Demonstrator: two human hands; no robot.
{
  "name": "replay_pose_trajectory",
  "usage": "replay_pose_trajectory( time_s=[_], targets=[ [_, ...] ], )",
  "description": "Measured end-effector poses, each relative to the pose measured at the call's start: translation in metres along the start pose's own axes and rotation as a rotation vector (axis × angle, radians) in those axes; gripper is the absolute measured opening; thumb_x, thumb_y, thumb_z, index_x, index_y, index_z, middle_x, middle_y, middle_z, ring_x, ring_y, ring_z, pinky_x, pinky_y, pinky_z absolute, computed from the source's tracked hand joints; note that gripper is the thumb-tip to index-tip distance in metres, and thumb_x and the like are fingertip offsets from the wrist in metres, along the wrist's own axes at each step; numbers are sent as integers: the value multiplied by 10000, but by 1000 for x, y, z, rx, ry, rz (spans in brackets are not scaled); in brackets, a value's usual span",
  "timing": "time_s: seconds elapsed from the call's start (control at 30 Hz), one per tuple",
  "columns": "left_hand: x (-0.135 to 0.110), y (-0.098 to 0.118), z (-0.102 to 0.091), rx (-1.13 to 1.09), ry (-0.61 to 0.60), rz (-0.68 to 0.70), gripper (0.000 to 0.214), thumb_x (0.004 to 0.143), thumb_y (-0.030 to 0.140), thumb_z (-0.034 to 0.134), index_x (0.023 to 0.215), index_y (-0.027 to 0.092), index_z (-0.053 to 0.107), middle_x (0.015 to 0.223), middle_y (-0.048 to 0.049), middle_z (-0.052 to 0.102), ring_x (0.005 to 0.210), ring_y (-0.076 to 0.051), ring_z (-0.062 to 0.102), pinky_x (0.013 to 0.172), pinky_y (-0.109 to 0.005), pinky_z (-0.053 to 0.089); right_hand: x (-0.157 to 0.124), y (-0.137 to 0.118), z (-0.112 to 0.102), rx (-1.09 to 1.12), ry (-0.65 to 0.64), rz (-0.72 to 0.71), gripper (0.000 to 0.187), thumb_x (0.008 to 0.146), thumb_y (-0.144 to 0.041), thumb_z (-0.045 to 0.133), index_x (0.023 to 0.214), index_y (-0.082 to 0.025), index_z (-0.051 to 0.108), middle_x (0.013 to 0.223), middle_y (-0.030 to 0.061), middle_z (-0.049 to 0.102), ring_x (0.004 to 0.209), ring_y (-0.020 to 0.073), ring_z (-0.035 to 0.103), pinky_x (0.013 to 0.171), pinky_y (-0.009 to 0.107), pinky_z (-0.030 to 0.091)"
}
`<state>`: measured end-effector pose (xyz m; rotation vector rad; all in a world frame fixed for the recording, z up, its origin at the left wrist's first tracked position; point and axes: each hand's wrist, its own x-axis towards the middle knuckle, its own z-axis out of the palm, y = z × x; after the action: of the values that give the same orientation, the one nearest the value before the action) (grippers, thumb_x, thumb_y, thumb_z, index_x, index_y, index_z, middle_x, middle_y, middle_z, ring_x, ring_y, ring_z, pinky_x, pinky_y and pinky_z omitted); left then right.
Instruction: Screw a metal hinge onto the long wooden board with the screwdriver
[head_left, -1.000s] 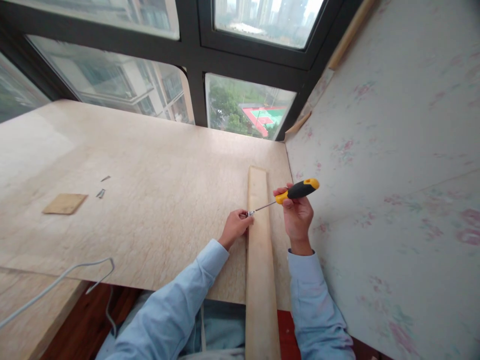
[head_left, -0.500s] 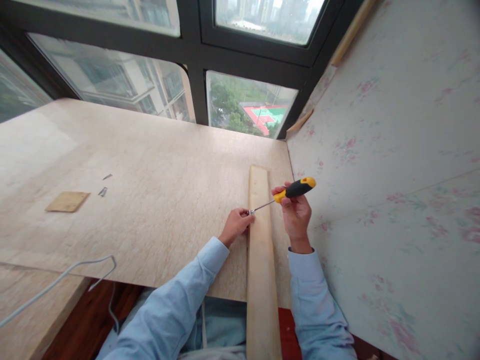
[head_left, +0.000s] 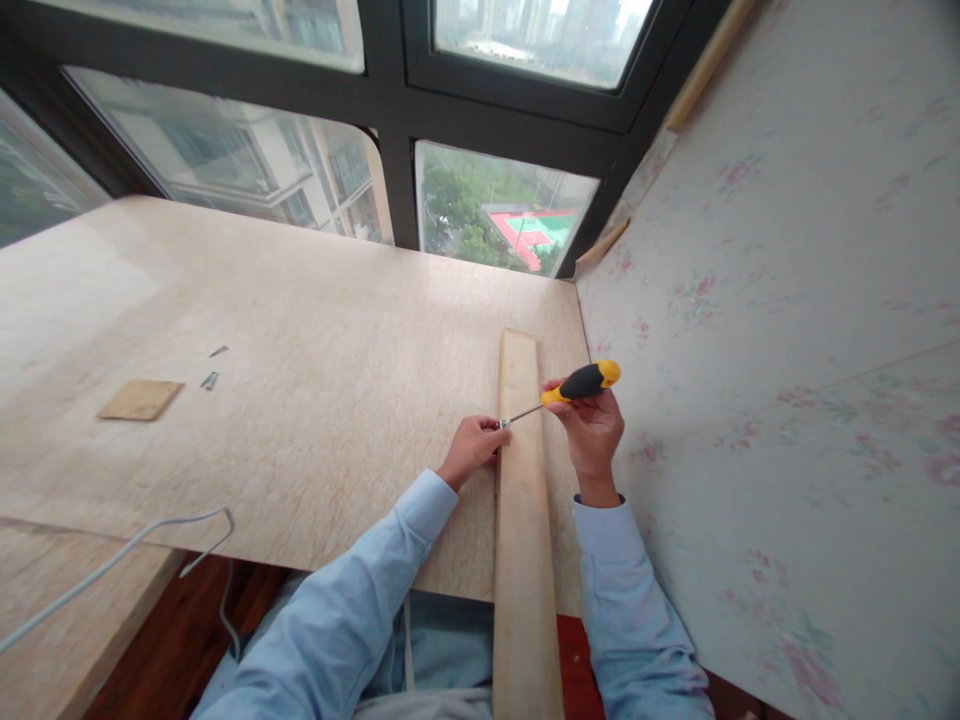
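A long, pale wooden board (head_left: pixel 525 540) lies lengthwise on the marble-patterned surface, its near end reaching past the edge toward my body. My right hand (head_left: pixel 596 435) is closed around a screwdriver (head_left: pixel 581 383) with a yellow and black handle. The shaft slants down to the left, and its tip meets a small shiny metal piece (head_left: pixel 504 424) at the board's left edge. Thumb and fingers of my left hand (head_left: pixel 472 447) pinch that piece against the board. Its exact kind is too small and covered to make out.
To the left rest a thin square of wood (head_left: pixel 140 400) and several small metal bits (head_left: pixel 209 381). A white cable (head_left: pixel 150 530) crosses the near left corner. Floral-papered wall (head_left: pixel 787 400) rises close by my right arm; a dark-framed window (head_left: pixel 397 170) stands behind.
The screwdriver's handle has shifted slightly left and down, and its turn in my right fingers differs. My left hand and the board stay in place.
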<state>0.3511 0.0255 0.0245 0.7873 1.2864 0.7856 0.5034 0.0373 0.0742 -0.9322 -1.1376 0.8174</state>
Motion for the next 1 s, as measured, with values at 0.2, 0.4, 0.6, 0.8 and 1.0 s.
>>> replay_pose_trajectory(
  time_s=[0.2, 0.4, 0.6, 0.8, 1.0],
  targets=[
    [1, -2, 0, 29, 15, 14, 118, 745, 170, 696, 844, 107, 686, 784, -65, 709, 683, -158, 666, 532, -216, 511, -1, 3, -2, -84, 39, -60, 376, 731, -414, 833, 967, -242, 596, 887, 21, 753, 848, 216, 728, 802, 376, 588],
    [4, -3, -1, 7, -4, -4, 113, 725, 150, 707, 827, 108, 683, 787, -58, 705, 665, -156, 666, 549, -235, 521, -1, -6, -12, -97, -201, 57, 520, 926, -491, 611, 1365, -234, 506, 1331, 121, 662, 1288, 276, 588, 1070, 498, 467],
    [3, -1, 0, 13, 5, -3, 92, 745, 141, 683, 830, 107, 679, 768, -52, 698, 652, -157, 660, 536, -238, 518, -1, -2, -15, -152, -156, 59, 419, 827, -434, 753, 1180, -234, 649, 1153, 88, 745, 1058, 268, 710, 977, 477, 543],
    [3, -1, 0, 17, 2, 4, 93, 745, 143, 687, 830, 105, 679, 775, -54, 694, 663, -154, 659, 540, -230, 517, -5, 4, -14, -387, -52, -64, 463, 781, -541, 761, 1096, -210, 684, 1100, 103, 735, 1050, 293, 689, 980, 486, 526],
    [3, -1, -1, 9, -19, -1, 110, 760, 127, 657, 859, 90, 684, 796, -67, 696, 676, -156, 660, 546, -236, 527, -6, -15, -10, -56, -319, 63, 511, 954, -496, 571, 1415, -293, 488, 1455, 93, 563, 1332, 265, 546, 1095, 487, 462]
  ],
)
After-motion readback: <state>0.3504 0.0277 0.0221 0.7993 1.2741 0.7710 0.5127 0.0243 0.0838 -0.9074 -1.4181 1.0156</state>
